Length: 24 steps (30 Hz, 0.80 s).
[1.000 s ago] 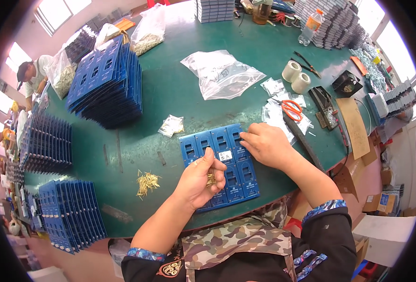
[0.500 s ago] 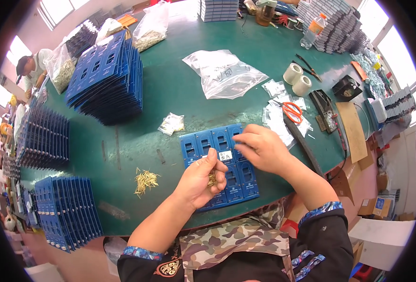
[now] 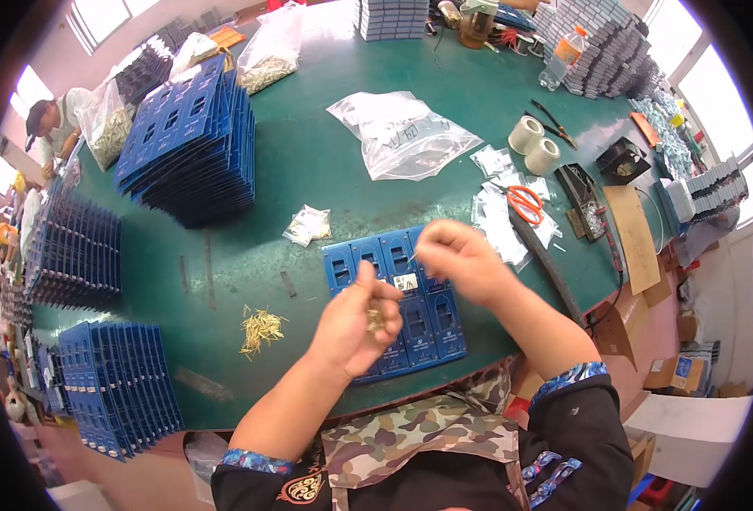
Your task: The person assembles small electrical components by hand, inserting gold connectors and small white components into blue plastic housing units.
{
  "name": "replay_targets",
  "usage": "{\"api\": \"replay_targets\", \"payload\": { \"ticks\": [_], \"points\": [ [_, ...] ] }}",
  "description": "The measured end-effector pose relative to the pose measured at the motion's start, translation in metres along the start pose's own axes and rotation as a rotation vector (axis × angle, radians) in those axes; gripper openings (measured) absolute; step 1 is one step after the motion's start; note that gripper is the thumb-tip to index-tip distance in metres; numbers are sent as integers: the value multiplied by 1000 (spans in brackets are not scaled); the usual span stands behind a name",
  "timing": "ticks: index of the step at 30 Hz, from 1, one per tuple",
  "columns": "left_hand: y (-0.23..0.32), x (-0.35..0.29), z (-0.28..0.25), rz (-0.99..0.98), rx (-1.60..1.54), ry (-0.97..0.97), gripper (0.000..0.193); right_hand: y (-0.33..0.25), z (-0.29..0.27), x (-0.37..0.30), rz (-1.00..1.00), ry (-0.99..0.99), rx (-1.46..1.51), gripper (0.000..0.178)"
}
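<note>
A blue circuit board panel with rows of cut-outs and a white label lies flat in front of me. Over its lower left part, my left hand curls around several small brass pins, thumb pointing up. My right hand is closed in a pinch above the panel's upper right, a thin pin just showing at its fingertips. A loose heap of brass pins rests on the green table left of the panel. My hands hide parts of the board.
Stacked blue panels stand at left, with more racks nearer. A small bag and a large clear bag lie beyond the board. Orange scissors, tape rolls and pliers are at right. A co-worker is far left.
My right hand has shifted a little left over the panel, and a thin pin now shows at its fingertips. The left hand keeps its grip on the pins, its fingers slightly moved.
</note>
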<state>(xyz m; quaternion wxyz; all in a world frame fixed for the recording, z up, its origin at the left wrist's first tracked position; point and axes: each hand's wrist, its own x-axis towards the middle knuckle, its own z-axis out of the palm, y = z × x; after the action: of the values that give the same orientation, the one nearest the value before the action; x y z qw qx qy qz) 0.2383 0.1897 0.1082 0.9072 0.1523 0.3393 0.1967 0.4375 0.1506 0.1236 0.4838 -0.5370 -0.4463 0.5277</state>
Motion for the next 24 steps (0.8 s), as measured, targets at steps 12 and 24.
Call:
{"api": "replay_targets", "payload": {
  "ticks": [12, 24],
  "points": [
    [21, 4, -11, 318, -238, 37, 27, 18, -43, 12, -181, 116, -751, 14],
    [23, 4, -4, 319, -242, 74, 25, 18, -42, 12, -252, 103, -933, 14]
  ]
}}
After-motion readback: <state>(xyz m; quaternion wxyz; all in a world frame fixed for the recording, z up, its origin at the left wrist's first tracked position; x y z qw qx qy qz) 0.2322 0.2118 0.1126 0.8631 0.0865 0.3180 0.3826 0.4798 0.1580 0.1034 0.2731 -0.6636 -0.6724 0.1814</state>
